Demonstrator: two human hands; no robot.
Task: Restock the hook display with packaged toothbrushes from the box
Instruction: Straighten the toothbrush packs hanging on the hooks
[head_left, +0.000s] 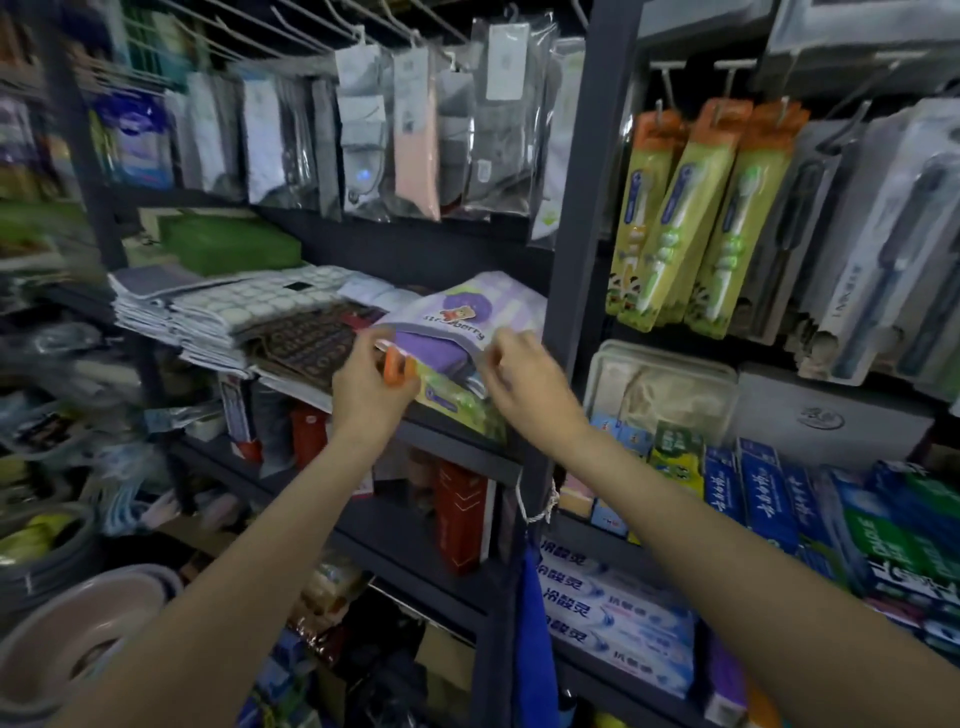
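A dark metal shelf (457, 441) carries a stack of folded cloths (228, 306), with a purple checked fabric pack (483, 306) beside it at the right end and a toothbrush pack (457, 405) lying near the front edge. Below it, another shelf board (405, 525) holds upright red boxes (462, 514). To the right of the upright post (582, 249), lower shelves carry rows of toothpaste boxes (618, 613).

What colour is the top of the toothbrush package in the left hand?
Orange, on the toothbrush package in the left hand; head view.

Shop: hooked toothbrush packs (696, 218), toothpaste boxes (769, 499)
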